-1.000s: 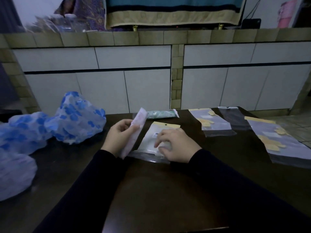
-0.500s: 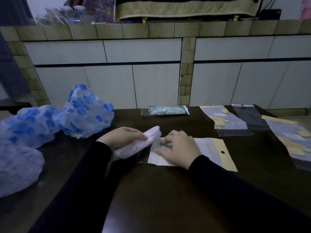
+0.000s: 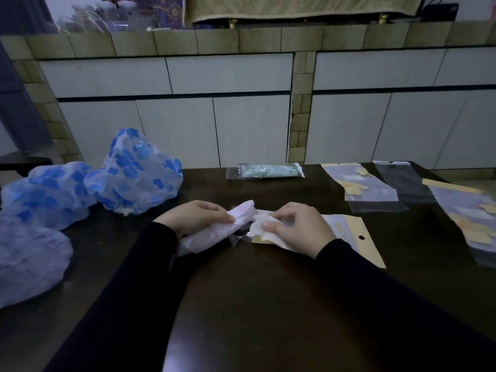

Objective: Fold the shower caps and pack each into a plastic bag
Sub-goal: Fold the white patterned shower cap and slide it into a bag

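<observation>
Left hand (image 3: 197, 218) grips a folded pale pink shower cap (image 3: 214, 232), its tip at the mouth of a plastic bag (image 3: 346, 232) lying flat on the dark desk (image 3: 255, 304). Right hand (image 3: 298, 226) pinches the open end of that bag, thumb and fingers curled on the film. Beyond the bag, at the desk's far edge, lies a packed green cap in its sleeve (image 3: 265, 171). Right of the bag, loose empty bags (image 3: 373, 189) with yellow strips lie spread and overlapping. Left of the bag, unfolded blue-flowered caps (image 3: 137, 173) are heaped, with a pale cap (image 3: 29, 261) nearer. Tiled cabinets (image 3: 188, 103) stand behind the desk.
</observation>
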`<state>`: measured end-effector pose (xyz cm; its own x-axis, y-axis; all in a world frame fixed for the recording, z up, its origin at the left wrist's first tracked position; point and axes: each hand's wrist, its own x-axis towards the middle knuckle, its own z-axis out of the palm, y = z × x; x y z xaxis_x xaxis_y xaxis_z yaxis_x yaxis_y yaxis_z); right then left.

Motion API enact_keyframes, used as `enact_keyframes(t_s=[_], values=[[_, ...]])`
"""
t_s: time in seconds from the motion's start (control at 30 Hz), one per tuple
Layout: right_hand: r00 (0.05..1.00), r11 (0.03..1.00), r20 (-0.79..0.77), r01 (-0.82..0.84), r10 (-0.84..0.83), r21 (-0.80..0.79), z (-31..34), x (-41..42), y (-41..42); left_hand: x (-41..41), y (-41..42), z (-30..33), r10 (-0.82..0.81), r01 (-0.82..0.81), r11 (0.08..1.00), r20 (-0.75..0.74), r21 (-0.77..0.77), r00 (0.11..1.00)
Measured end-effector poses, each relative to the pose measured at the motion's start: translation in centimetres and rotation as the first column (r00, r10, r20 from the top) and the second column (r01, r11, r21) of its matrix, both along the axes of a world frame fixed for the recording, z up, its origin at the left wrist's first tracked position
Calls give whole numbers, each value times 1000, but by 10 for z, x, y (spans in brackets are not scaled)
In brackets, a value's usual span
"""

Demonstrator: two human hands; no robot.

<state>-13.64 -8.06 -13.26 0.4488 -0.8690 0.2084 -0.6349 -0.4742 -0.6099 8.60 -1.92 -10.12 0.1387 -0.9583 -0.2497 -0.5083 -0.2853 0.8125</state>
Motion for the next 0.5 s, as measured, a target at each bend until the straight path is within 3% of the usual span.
enact_keyframes(t_s=[0.07, 0.17, 0.4, 0.5], values=[[987, 998, 159, 22, -31, 59, 0, -3, -1, 0, 1, 0, -20, 21, 1000, -73, 5, 997], [971, 997, 232, 49, -62, 59, 2, -6, -1, 4, 3, -2, -44, 44, 999, -110, 1, 993], [972, 999, 232, 36, -37, 11, 6, -10, -1, 5, 8, 7, -106, 106, 993, 7, 53, 994], [979, 999, 204, -5, 12, -32, 8, -11, 0, 3, 11, 11, -145, 145, 989, 84, 7, 986]])
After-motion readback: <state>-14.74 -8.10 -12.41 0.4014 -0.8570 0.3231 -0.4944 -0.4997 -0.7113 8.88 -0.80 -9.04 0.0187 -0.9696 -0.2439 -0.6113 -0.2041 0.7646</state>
